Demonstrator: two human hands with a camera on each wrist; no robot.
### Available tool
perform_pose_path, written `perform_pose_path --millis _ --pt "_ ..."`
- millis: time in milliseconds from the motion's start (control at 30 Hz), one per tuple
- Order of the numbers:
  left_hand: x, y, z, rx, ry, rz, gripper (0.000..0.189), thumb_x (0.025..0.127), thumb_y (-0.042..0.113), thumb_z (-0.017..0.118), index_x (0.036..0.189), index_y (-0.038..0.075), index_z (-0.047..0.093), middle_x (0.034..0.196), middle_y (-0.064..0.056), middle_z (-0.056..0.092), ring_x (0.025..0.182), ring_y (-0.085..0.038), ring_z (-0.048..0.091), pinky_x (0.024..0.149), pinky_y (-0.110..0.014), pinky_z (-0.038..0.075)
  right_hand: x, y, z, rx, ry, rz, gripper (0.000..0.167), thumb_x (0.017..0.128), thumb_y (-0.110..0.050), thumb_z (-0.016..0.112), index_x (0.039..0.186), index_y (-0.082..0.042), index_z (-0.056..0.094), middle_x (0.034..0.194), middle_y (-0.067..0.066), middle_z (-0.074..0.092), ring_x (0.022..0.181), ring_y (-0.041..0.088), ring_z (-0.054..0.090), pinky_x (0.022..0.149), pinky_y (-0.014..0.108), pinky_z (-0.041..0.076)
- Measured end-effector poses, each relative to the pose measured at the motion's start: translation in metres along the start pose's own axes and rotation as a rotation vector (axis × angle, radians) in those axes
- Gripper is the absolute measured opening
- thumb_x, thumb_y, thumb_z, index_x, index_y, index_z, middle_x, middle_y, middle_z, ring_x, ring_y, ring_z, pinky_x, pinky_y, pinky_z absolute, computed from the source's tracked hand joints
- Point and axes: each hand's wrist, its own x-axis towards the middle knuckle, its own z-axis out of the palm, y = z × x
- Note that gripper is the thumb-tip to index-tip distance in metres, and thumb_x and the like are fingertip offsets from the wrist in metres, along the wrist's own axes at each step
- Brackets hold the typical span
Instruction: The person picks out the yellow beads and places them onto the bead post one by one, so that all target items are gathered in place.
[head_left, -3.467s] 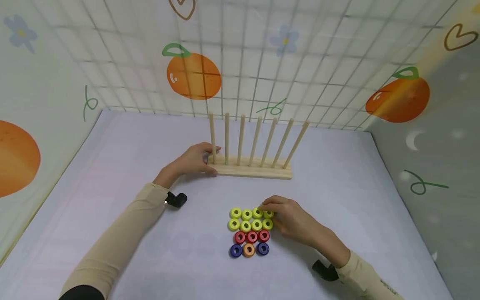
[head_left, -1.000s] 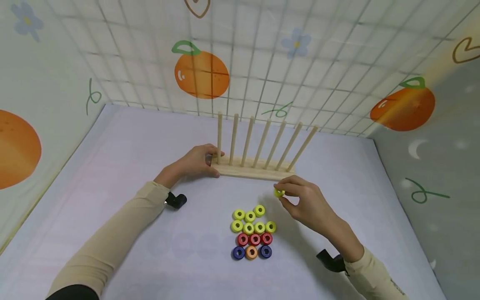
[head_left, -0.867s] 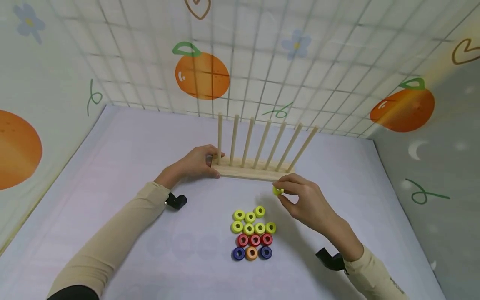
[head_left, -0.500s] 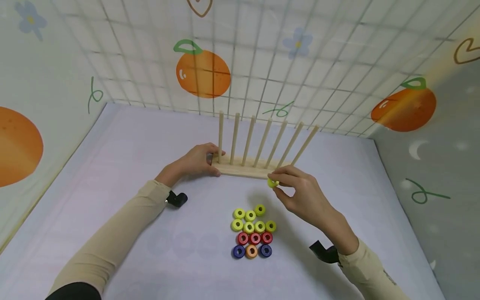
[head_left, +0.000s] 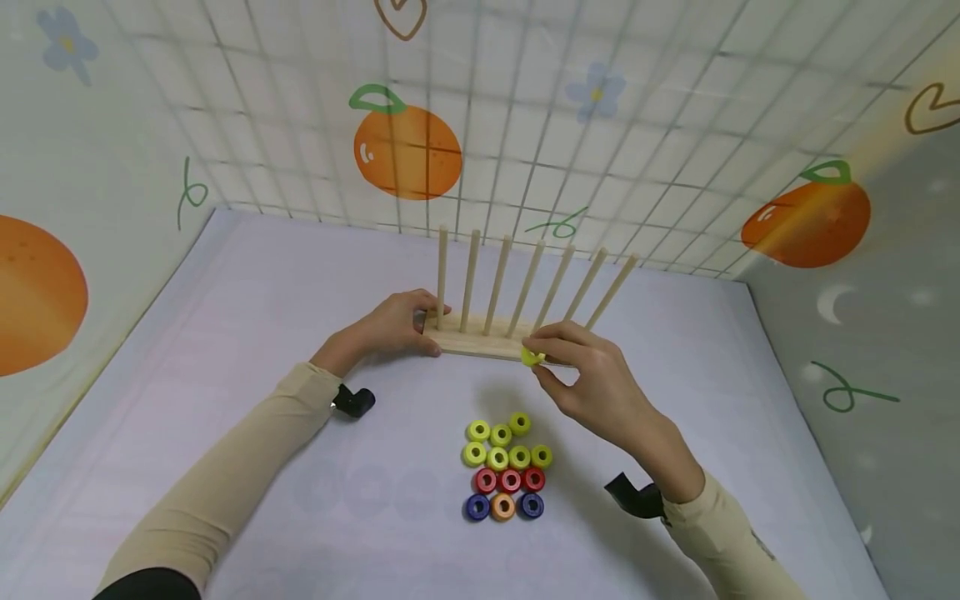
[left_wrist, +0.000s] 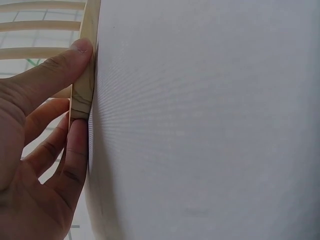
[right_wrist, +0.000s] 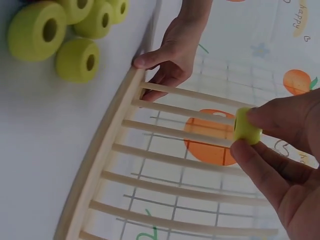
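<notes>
Off the base edge (right_wrist: 102,150), the right hand (head_left: 602,382) pinches a bead (right_wrist: 247,126).

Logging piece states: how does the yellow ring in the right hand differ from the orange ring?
The yellow ring is pinched in the right hand, off the table; the orange ring lies on it. The yellow ring is apart from other rings; the orange ring sits between two dark blue rings. In the head view, the right hand partly covers the yellow ring; the orange ring shows whole. Both are thick and round.
</notes>
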Motion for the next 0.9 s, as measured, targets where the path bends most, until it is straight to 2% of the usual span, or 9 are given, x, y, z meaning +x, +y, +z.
perform_pose_path --millis 200,367,900 --pt "0.001 -0.001 0.001 -0.024 0.001 0.001 0.066 0.071 0.017 0.093 0.131 0.009 0.065 0.131 -0.003 0.057 0.120 -0.022 0.052 0.089 -0.035 0.053 0.010 -0.005 -0.002 -0.010 0.013 -0.021 0.036 0.080 0.006 0.079 0.115 -0.001 0.074 0.110 0.005 0.067 0.091 0.017 0.068 0.077 0.028 0.057" --pt "0.000 -0.002 0.003 -0.051 0.003 -0.004 0.067 0.071 0.016 0.093 0.131 0.008 0.065 0.129 -0.003 0.057 0.117 -0.022 0.053 0.086 -0.034 0.054 0.017 -0.007 -0.002 0.000 0.033 -0.032 0.036 0.080 0.008 0.078 0.114 0.000 0.074 0.109 0.006 0.067 0.094 0.019 0.068 0.079 0.026 0.056" --pt "0.000 -0.001 0.002 0.000 0.008 0.002 0.067 0.071 0.018 0.093 0.132 0.009 0.065 0.128 -0.003 0.058 0.116 -0.021 0.053 0.087 -0.035 0.053 0.039 -0.014 -0.007 0.009 0.071 -0.094 0.034 0.081 0.007 0.078 0.114 0.001 0.074 0.111 0.009 0.067 0.097 0.019 0.067 0.080 0.025 0.055"
